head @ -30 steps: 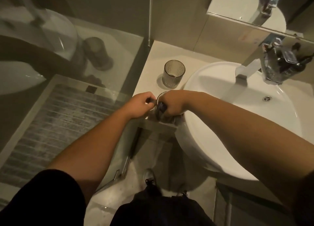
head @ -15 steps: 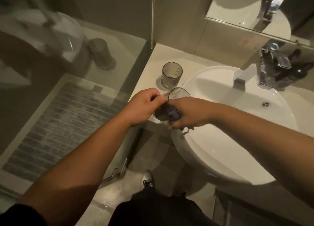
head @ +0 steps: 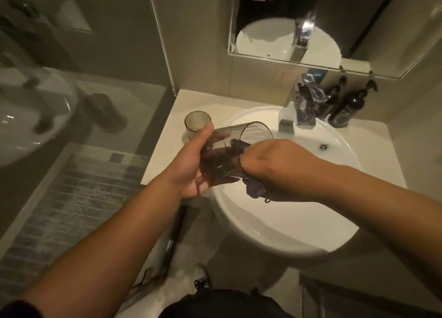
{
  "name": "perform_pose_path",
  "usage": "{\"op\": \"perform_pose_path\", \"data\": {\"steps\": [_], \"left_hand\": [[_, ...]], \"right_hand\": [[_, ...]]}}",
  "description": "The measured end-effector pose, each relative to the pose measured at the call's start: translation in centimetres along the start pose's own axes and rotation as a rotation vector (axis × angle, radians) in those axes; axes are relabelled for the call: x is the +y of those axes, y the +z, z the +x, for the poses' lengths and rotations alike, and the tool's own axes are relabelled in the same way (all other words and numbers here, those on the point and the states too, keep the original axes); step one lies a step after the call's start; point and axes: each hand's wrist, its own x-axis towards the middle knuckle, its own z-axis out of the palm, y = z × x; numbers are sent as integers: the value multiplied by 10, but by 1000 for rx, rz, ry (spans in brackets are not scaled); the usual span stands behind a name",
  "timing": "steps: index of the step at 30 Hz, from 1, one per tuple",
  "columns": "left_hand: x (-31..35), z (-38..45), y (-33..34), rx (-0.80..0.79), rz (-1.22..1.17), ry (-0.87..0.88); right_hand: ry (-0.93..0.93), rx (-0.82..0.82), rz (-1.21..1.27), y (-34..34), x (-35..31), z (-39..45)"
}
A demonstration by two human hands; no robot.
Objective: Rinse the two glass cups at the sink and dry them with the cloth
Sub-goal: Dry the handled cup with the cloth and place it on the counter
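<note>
Head view. I see the smooth clear glass cup (head: pixel 229 150) tipped on its side over the near-left rim of the round white basin (head: pixel 287 234), mouth turned toward the tap side, I judge so the cloth can reach inside. Left hand (head: pixel 193 164) wraps the cup's base, thumb along the top. Right hand (head: pixel 270 167) is clenched on the crumpled blue-grey cloth (head: pixel 254 188), pushing part of it in. Ribbed glass cup (head: pixel 197 124) stands upright on the counter left of the basin.
</note>
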Motion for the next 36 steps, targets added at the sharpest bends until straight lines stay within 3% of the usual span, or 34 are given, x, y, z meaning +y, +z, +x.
{"op": "perform_pose_path", "data": {"steps": [4,8,13,19,21,23,25,27,31,36], "left_hand": [[-3,4,26,93,-3,211],[2,0,40,203,135,416],[3,-11,39,186,288,575],[-2,-23,37,124,432,821],[2,-23,33,69,482,796],[11,-27,32,-37,456,656],[22,-32,37,-122,329,409],[30,-35,45,-117,264,270],[27,-31,54,53,334,419],[17,-29,52,116,365,622]], "right_hand": [[145,104,134,-6,-1,-12],[385,150,630,-17,-10,-15],[342,16,1141,-33,-11,-24],[235,208,2035,-31,-27,-21],[285,260,1947,-29,-27,-22],[346,267,1389,-36,-21,-29],[230,129,725,-45,-14,-30],[119,18,398,-45,-14,-24],[204,89,489,-41,-25,-21],[415,288,1244,-38,-38,-29]]}}
